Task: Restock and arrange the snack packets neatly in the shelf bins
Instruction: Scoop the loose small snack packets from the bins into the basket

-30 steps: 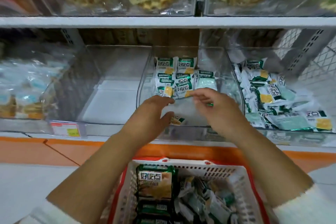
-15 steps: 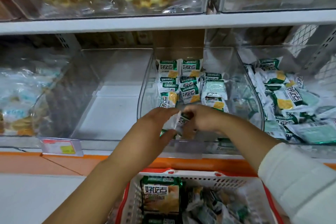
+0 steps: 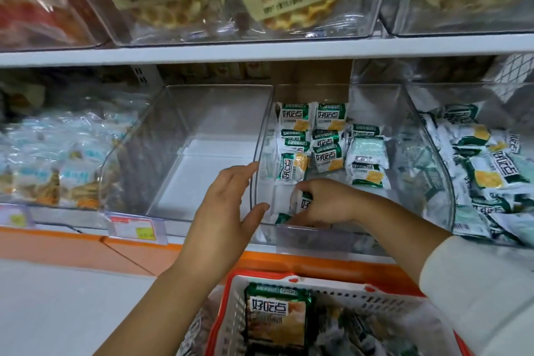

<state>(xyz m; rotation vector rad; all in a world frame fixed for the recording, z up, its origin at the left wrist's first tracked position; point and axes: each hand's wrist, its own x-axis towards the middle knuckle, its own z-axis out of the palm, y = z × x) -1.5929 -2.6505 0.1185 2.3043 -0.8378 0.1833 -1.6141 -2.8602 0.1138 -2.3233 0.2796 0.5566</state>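
Green packet (image 3: pixel 306 203), pinched by right hand (image 3: pixel 329 202) — left hand (image 3: pixel 228 206) splayed

middle bin (image 3: pixel 375 101), snack packets (image 3: pixel 329 150) lined up toward its back-left, right hand (image 3: pixel 326 202) inside the front edge gripping one packet (image 3: pixel 305 202), left hand (image 3: pixel 228 205) at the front-left corner — loose pile (image 3: pixel 491 173) in the right bin (image 3: pixel 468 95), basket (image 3: pixel 231 312) below, in front of it all

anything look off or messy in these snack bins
In the middle bin, the pale packet lies back up with its barcode showing, while its neighbours show their fronts. The sideways packet near the left wall is turned against the rows. On the right, the heap of packets is a jumble, not rows.
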